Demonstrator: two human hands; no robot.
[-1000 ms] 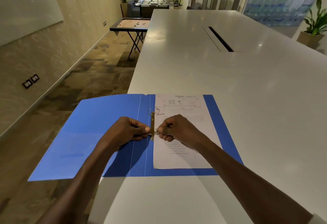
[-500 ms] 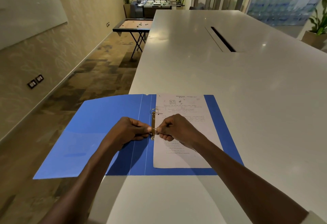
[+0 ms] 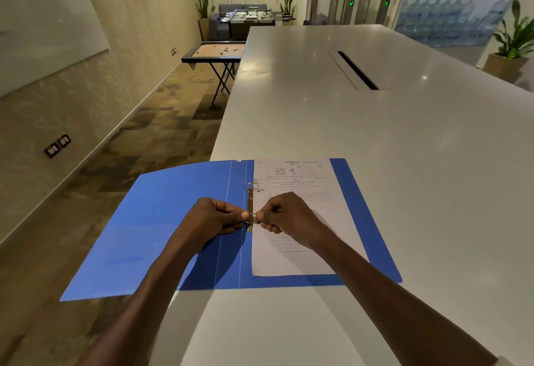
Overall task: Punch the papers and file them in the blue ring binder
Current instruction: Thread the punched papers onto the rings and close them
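Blue ring binder (image 3: 173,227): open flat at the near left corner of the white table (image 3: 404,148), front cover overhanging the table edge. Ring mechanism (image 3: 250,206): on the binder's spine; far ring closed. Printed papers (image 3: 300,180): on the binder's right leaf, beside the mechanism. Left hand (image 3: 211,218), right hand (image 3: 289,215): each pinching the near ring from its own side, fingertips almost meeting.

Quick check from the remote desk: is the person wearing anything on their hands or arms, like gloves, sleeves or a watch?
No gloves, rings or watch show on the left hand or right hand. Both forearms are bare; a bit of pale fabric, maybe a sleeve, shows at the frame's bottom right corner.
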